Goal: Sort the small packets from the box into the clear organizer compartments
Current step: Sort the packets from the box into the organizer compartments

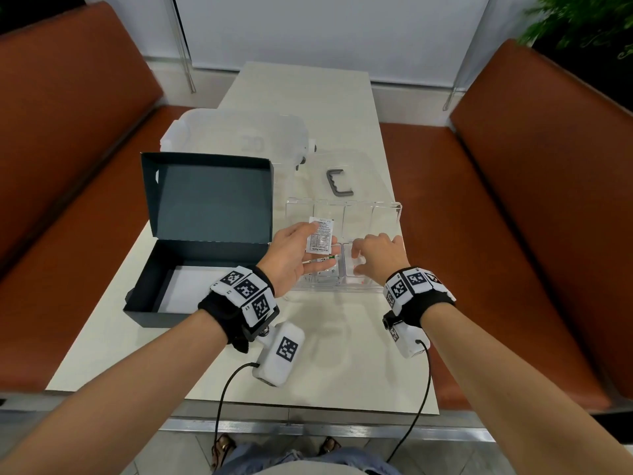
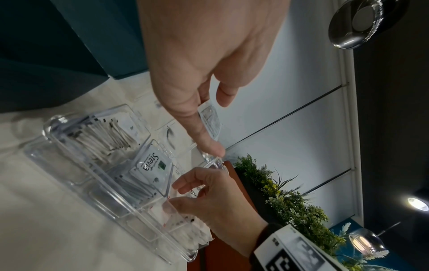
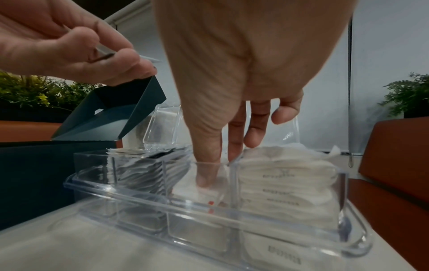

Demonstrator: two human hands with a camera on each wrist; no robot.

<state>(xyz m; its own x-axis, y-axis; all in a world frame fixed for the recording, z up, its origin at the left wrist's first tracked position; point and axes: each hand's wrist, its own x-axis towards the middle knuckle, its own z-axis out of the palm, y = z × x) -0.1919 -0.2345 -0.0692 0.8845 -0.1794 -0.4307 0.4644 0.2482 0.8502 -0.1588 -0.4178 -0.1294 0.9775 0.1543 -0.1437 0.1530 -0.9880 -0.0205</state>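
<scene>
On the pale table stands the clear organizer, several compartments in a row with its lid tipped back. My left hand hovers over its left part and pinches a white printed packet between thumb and fingers. My right hand dips thumb and index finger into the third compartment and pinches a white packet with red print. The left compartments hold dark-printed packets, one marked Stevia. White packets fill the right one. The dark box stands open at left.
A grey U-shaped handle piece lies behind the organizer. A translucent plastic tub sits behind the box. Orange benches flank the table on both sides, and the table's near edge lies close to my body.
</scene>
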